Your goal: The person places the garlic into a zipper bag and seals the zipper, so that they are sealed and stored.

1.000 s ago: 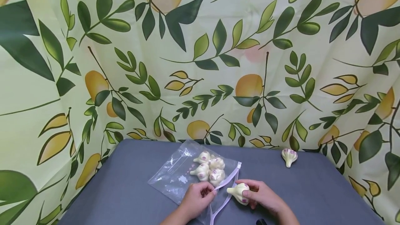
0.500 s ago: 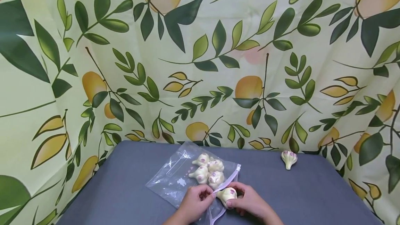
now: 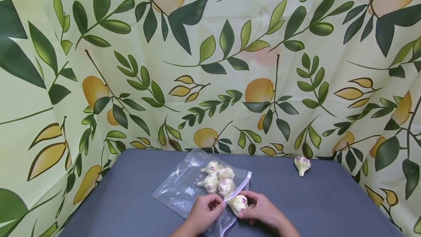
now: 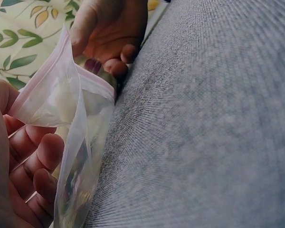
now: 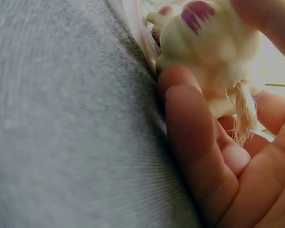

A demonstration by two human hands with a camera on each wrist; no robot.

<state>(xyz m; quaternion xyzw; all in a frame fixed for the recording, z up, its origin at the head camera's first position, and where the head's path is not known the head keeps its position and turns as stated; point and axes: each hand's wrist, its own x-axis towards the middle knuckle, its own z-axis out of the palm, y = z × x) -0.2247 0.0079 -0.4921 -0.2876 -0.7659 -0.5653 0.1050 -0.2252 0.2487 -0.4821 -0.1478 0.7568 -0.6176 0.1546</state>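
I saw the left grip [image 3: 204, 209] pinching the bag [image 3: 179, 185] at its rim, the right grip [image 3: 262, 209] clamped round a garlic [image 3: 238, 204] at the bag's mouth; only the right wrist view showed its root tuft [image 5: 246, 114].

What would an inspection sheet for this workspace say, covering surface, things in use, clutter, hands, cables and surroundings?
Surface: grey fabric-like tabletop.
Job's things: clear zip bag containing four garlic bulbs; fifth bulb at its mouth; sixth bulb lying apart, far right.
Clutter: nothing seen.
Grippers: bare hands; left hand pinches the bag's edge, right hand holds the fifth bulb.
Cables: nothing seen.
Surroundings: fruit-and-leaf patterned cloth behind and at both sides.
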